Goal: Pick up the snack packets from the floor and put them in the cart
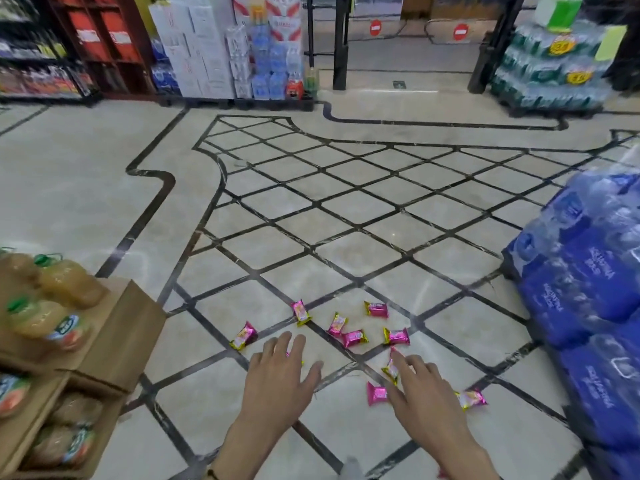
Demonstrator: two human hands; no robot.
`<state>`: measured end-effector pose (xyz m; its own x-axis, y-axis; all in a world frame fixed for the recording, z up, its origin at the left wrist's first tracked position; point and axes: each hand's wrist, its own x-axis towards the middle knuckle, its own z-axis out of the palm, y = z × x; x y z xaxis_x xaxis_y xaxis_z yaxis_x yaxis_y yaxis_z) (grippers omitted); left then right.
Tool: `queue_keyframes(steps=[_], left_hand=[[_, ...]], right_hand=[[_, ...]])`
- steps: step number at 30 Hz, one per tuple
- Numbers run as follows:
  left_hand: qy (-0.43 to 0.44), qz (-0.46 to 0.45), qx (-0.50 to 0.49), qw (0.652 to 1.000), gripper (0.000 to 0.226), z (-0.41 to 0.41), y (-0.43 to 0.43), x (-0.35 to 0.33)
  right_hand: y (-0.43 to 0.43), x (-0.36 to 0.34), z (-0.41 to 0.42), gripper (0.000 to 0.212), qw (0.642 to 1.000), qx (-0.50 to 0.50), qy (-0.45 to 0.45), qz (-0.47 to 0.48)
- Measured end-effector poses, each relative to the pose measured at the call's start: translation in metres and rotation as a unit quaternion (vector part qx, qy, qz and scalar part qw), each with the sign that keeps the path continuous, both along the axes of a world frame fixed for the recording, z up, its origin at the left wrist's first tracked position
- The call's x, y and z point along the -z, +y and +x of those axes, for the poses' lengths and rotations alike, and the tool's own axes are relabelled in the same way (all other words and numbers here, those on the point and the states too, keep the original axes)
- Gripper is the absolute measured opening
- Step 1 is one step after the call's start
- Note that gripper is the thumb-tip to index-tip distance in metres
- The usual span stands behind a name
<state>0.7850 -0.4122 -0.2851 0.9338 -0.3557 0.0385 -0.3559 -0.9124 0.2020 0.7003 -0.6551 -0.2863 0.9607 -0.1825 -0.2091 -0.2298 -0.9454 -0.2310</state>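
Presently left hand (280, 374) and right hand (417, 388) hover, fingers (298, 345) spread and holding nothing, over pink snack packets (355, 338) strewn on the floor (311, 216) left of the blue bottle packs (588, 289); glossy wrappers may skid from a flat grab.

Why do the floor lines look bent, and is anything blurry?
Head view: the wide lens bows the floor lines near the edges; the juice bottles at left and water packs at right are smeared; the pink packets look sharper; soft glare sheens the floor.
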Motion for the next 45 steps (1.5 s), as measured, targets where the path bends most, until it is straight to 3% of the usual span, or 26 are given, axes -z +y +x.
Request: queue_keyframes(steps=[10,17,25,32,37,45], left_hand=[[0.03,0.027,0.038,0.998,0.043,0.162,-0.036,0.073],[0.119,0.055,0.036,0.991,0.046,0.239,-0.037,0.171],[0.209,0.091,0.047,0.973,0.054,0.3,-0.027,0.372],[0.236,0.134,0.153,0.95,0.064,0.318,-0.031,0.58],[0.239,0.197,0.168,0.936,0.075,0.324,-0.008,0.719],[0.206,0.295,0.22,0.907,0.108,0.331,0.029,0.866]], right_hand=[[-0.06,0.106,0.179,0.049,0.998,-0.035,0.045,0.037],[-0.087,0.212,0.274,0.044,0.995,-0.064,0.07,0.027],[-0.099,0.406,0.334,0.042,0.989,-0.091,0.119,0.016],[-0.088,0.601,0.358,0.043,0.98,-0.118,0.163,0.007],[-0.095,0.731,0.364,0.048,0.982,-0.106,0.157,0.018],[-0.121,0.864,0.391,0.092,0.988,-0.089,0.118,-0.044]])
